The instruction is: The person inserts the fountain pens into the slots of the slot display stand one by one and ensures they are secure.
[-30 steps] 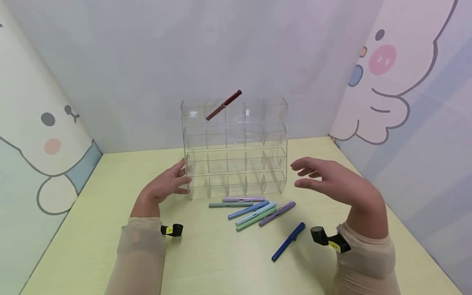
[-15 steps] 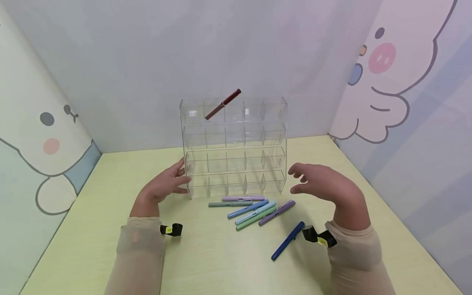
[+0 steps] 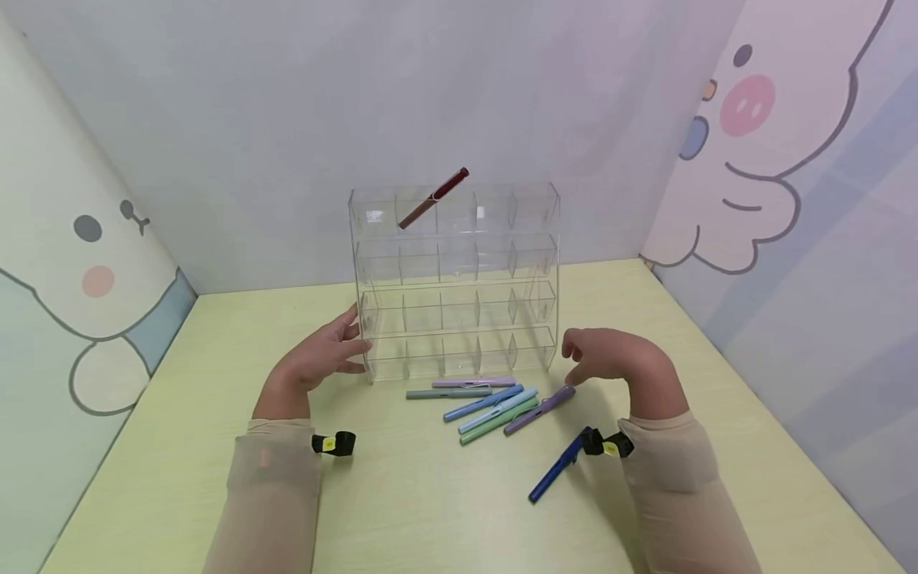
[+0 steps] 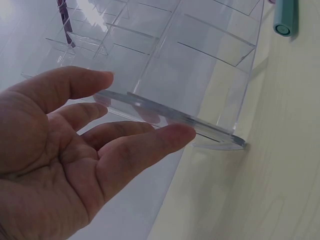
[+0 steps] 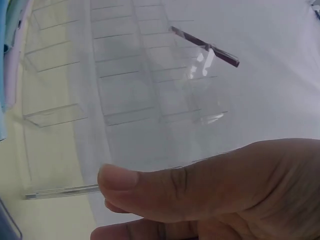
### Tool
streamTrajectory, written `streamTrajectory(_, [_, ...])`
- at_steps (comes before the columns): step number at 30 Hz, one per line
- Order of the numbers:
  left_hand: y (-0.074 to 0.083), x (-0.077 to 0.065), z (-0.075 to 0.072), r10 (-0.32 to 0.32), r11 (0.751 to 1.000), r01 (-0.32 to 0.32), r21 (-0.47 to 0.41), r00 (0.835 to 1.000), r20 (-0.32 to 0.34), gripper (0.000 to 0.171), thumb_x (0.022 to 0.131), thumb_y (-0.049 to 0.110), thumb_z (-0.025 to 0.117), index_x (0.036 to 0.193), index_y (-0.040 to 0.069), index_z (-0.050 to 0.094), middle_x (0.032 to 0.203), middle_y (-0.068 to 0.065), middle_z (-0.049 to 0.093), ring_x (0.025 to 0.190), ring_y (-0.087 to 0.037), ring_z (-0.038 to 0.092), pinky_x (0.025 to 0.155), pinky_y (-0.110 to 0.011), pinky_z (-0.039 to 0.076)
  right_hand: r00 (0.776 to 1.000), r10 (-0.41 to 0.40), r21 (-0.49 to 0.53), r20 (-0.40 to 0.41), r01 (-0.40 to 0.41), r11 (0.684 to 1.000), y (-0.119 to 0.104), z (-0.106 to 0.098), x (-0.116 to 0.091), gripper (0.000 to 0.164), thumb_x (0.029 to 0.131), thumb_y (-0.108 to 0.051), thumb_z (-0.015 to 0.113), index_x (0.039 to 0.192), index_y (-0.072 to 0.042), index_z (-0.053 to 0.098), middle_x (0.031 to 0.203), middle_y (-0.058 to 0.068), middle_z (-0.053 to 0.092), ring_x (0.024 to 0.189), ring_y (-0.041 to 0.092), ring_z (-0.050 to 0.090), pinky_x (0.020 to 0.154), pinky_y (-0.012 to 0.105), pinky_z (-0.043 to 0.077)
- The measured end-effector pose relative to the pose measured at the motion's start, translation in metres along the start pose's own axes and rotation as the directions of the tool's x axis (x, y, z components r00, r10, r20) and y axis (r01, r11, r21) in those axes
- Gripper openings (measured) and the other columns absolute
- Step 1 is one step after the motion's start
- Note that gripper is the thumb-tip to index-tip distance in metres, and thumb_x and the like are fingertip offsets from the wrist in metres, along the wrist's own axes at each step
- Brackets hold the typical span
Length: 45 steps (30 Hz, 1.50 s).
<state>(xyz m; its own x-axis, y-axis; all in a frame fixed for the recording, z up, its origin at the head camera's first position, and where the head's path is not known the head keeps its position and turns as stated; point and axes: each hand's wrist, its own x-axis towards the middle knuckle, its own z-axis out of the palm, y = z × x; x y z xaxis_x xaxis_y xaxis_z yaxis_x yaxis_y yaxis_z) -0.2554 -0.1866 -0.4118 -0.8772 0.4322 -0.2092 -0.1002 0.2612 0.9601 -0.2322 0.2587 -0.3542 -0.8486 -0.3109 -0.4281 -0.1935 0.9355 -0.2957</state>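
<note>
A clear acrylic display rack [image 3: 459,315], with several tiers split by dividers, stands upright on the table. My left hand [image 3: 320,356] is at its left side; in the left wrist view, the fingertips [image 4: 177,134] touch the side panel. Beyond the rack's right side, my right hand [image 3: 610,355] has bent fingers that hold nothing. Its thumb tip is close above the cap end of a purple pen [image 3: 534,414]. A dark red pen [image 3: 433,199] leans slantwise in the top tier.
Before the rack lie a lilac pen [image 3: 473,383], a grey-green pen [image 3: 448,393], a blue pen [image 3: 482,404], a light blue pen [image 3: 495,412] and a green pen [image 3: 496,425]. A dark blue pen [image 3: 554,476] lies apart, nearer me. Printed curtains [image 3: 753,199] surround the table.
My right hand has moved left and down toward the rack's right side and the purple pen, its fingers bending more. The left hand has stayed at the rack.
</note>
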Motion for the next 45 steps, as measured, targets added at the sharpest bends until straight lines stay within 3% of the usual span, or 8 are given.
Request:
streamTrajectory(7, [0.002, 0.000, -0.001, 0.008, 1.000, -0.008, -0.005, 1.000, 0.008, 0.082, 0.102, 0.015, 0.050, 0.157, 0.033, -0.008, 0.162, -0.020, 0.016, 0.142, -0.042, 0.033, 0.097, -0.050, 0.052, 0.993, 0.069, 0.023, 0.091, -0.072, 0.997, 0.005, 0.014, 0.024, 0.044, 0.080, -0.026, 0.080, 0.116, -0.010, 0.060, 0.114, 0.008, 0.060, 0.099, 0.025, 0.055, 0.080, 0.044, 0.050])
streamTrajectory(14, [0.003, 0.000, -0.003, 0.012, 1.000, -0.012, 0.006, 1.000, 0.002, 0.084, 0.102, 0.015, 0.051, 0.158, 0.029, -0.010, 0.164, -0.017, 0.011, 0.142, -0.041, 0.032, 0.096, -0.048, 0.053, 0.989, 0.067, -0.011, 0.132, -0.066, 0.998, 0.007, 0.021, 0.033, 0.038, 0.082, -0.024, 0.078, 0.114, -0.012, 0.062, 0.114, 0.008, 0.061, 0.098, 0.024, 0.055, 0.081, 0.044, 0.049])
streamTrajectory(19, [0.004, 0.000, -0.003, 0.016, 1.000, -0.016, -0.001, 1.000, 0.007, 0.083, 0.102, 0.015, 0.052, 0.157, 0.034, -0.008, 0.163, -0.018, 0.016, 0.143, -0.040, 0.032, 0.097, -0.050, 0.052, 0.984, 0.086, -0.027, 0.159, -0.083, 0.996, 0.010, 0.026, 0.039, 0.027, 0.085, -0.018, 0.074, 0.109, -0.014, 0.064, 0.105, 0.004, 0.061, 0.090, 0.023, 0.055, 0.076, 0.041, 0.050])
streamTrajectory(31, [0.002, 0.001, -0.002, 0.016, 1.000, -0.016, -0.005, 1.000, 0.013, 0.080, 0.103, 0.014, 0.049, 0.158, 0.030, -0.007, 0.162, -0.018, 0.020, 0.141, -0.042, 0.034, 0.098, -0.052, 0.051, 0.976, 0.062, 0.030, 0.210, -0.070, 0.997, 0.013, 0.032, 0.043, 0.012, 0.088, -0.004, 0.068, 0.092, -0.013, 0.062, 0.081, 0.004, 0.053, 0.070, 0.018, 0.046, 0.057, 0.028, 0.036])
streamTrajectory(45, [-0.003, 0.000, -0.003, -0.037, 0.999, 0.038, 0.018, 0.999, -0.012, 0.086, 0.101, 0.023, 0.055, 0.157, 0.032, -0.009, 0.165, -0.014, 0.008, 0.137, -0.039, 0.042, 0.099, -0.047, 0.051, 0.978, 0.004, 0.077, 0.208, -0.021, 0.997, 0.018, 0.029, 0.040, 0.014, 0.085, -0.002, 0.071, 0.092, -0.011, 0.062, 0.086, 0.005, 0.057, 0.073, 0.019, 0.051, 0.061, 0.027, 0.040])
